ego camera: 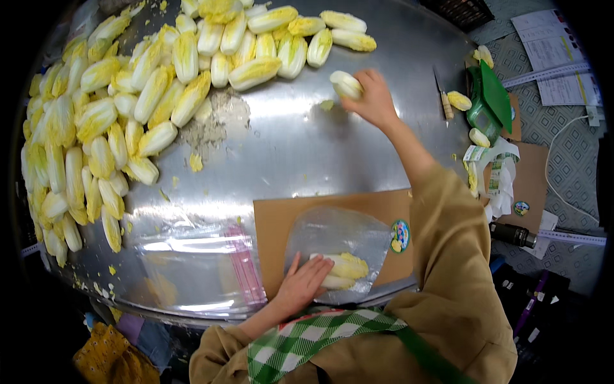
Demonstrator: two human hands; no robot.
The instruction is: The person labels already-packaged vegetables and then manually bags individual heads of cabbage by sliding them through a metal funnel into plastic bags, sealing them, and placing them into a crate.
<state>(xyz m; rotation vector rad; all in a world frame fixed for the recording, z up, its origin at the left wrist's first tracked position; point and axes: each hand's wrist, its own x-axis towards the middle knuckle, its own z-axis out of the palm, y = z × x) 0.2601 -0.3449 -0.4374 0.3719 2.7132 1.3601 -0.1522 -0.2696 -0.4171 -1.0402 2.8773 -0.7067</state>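
Note:
My right hand [374, 98] grips a small napa cabbage [344, 85] above the steel table [307, 158]. A green leaf scrap [327, 105] lies just below it. My left hand [303, 284] rests with extended fingers on the pale ends of small napa cabbages [352, 267]. These lie side by side on a clear plastic sheet or bag [331, 223], over brown cardboard [271, 216] at the table's near edge. The left palm hides part of them. A heap of napa cabbages [100, 117] covers the table's left and far side.
Clear plastic bags [192, 269] with a pink band lie left of the cardboard. At the right edge are a knife [445, 98], a green scale [489, 98] and a strip of labels [496, 180]. A dark crate [458, 14] stands beyond the far right edge.

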